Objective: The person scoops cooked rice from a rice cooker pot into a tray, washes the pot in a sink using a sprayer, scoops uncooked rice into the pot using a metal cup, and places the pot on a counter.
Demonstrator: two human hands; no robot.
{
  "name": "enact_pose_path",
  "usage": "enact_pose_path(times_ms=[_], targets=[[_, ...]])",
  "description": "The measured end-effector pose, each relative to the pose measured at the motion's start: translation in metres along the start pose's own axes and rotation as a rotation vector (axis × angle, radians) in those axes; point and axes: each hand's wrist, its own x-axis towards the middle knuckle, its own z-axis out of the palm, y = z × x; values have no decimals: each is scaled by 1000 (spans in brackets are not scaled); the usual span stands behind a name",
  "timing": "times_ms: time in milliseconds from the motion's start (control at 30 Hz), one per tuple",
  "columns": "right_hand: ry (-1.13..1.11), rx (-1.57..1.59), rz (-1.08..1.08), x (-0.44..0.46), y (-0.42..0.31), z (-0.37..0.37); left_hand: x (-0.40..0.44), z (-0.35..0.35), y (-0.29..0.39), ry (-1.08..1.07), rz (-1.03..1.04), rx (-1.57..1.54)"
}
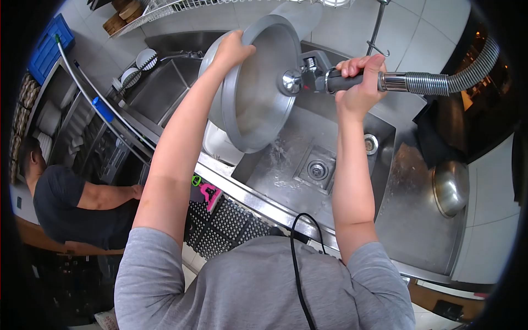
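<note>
My left hand (233, 50) is closed over the upper rim of a large grey metal pot (258, 110), tilted on its side with its mouth facing right. In my right hand (363, 82) is the dark grip of a rinse sprayer (316, 80), fed by a ribbed metal hose (429, 83). The round spray head points into the pot's mouth, close to its right edge. Below the pot, water splashes on the floor of a steel sink (302, 129) around the drain (317, 170). The pot's underside is hidden from me.
A second sink basin (165, 91) lies to the left, with plates (130, 77) in a rack behind it. A steel bowl (451, 188) leans at the right of the counter. At far left stands another person (77, 203). A wire shelf (181, 7) hangs above.
</note>
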Motion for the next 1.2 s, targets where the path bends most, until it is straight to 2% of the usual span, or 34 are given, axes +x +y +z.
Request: enact_pose_path(times_ms=[100,267,367,433,567,633,700,833,900,967,1067,1100,1167,1200], targets=[[-13,109,-38,-6,5,4,1,1,0,-10,4,27],[-60,-65,-81,-8,2,5,-2,1,2,-23,-20,25],[-99,-76,8,-19,-3,0,-5,4,2,-22,5,37],[-107,9,149,-26,-6,-2,-7,7,7,-3,14,82],[-98,-31,196,-35,-8,-6,-17,10,25,-28,24,96],[-103,-203,146,-35,-4,-10,-23,9,38,-70,62,108],[-103,-211,135,-30,0,-20,-24,17,45,-83,76,125],[-101,-435,100,-22,-2,-39,-26,29,59,-143,135,197],[-160,-666,167,-21,-6,-51,-28,32,65,-128,182,218],[-152,-698,210,-21,-4,-69,-29,34,71,-116,237,238],[-253,-777,382,-20,-10,-92,-24,35,71,-121,275,326],[-239,-785,374,-21,-11,-97,-24,36,70,-106,284,363],[-374,-831,379,-23,-13,-105,-22,34,70,-78,303,410],[-413,-898,307,-23,-21,-103,-20,33,69,-64,315,420]])
